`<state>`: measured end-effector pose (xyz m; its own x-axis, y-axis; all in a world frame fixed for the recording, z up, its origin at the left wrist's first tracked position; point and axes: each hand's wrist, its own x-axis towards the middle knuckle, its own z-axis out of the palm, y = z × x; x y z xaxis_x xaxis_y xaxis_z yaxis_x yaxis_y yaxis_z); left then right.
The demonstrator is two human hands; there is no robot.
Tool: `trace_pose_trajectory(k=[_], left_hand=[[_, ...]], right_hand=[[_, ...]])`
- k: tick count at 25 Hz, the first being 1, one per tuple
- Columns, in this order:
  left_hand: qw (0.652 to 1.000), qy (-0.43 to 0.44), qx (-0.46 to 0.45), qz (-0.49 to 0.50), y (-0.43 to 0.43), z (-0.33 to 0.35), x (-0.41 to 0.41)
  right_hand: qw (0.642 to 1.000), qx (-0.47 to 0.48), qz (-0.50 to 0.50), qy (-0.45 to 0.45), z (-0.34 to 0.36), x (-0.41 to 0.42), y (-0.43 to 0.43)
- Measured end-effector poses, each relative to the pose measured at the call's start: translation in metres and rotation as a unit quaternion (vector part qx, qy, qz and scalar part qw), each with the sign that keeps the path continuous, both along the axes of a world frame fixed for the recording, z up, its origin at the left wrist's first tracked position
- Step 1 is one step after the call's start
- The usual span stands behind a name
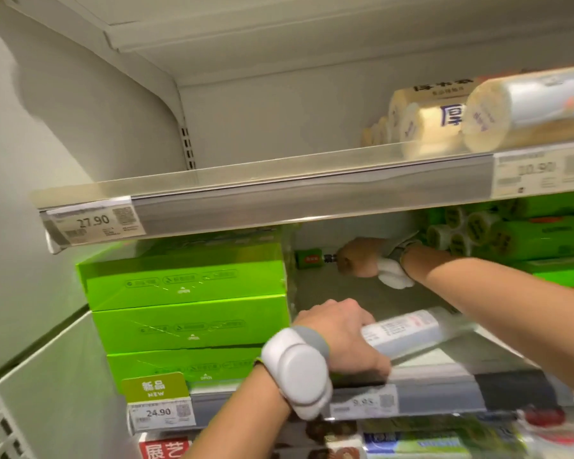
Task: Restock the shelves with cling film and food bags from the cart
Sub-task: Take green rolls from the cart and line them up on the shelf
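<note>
Roll [411, 329] in left hand [338, 336]; right hand [358, 256] (blurred) perhaps grips green pack [308, 259].

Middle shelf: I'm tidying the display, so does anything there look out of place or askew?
One green roll lies alone at the back of the gap, apart from the green roll stack at right; the right hand reaches toward it. The clear roll in the left hand lies slanted across the shelf front.
</note>
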<state>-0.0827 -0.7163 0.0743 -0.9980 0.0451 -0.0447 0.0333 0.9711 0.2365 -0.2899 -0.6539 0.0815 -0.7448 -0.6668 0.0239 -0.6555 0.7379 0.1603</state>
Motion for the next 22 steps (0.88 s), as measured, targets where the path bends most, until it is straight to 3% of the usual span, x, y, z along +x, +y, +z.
trace_pose_trajectory(k=[2, 6, 10, 15, 22], left_hand=[[1.000, -0.013, 0.006, 0.008, 0.002, 0.004, 0.002], [1.000, -0.008, -0.004, 0.029, 0.010, 0.012, 0.007], [0.999, -0.003, -0.010, 0.033, 0.012, 0.016, 0.010], [0.989, -0.072, 0.111, 0.065, 0.010, 0.023, 0.007], [0.997, 0.032, 0.052, 0.041, 0.023, 0.007, 0.012]], right_hand=[[0.998, 0.012, 0.042, -0.048, 0.008, 0.038, 0.020], [0.950, 0.019, -0.011, -0.311, 0.031, 0.098, 0.070], [0.929, 0.003, -0.008, -0.371, 0.037, 0.109, 0.104], [0.949, -0.028, 0.066, -0.307, 0.022, 0.114, 0.121], [0.976, -0.034, 0.073, -0.203, 0.019, 0.118, 0.131]])
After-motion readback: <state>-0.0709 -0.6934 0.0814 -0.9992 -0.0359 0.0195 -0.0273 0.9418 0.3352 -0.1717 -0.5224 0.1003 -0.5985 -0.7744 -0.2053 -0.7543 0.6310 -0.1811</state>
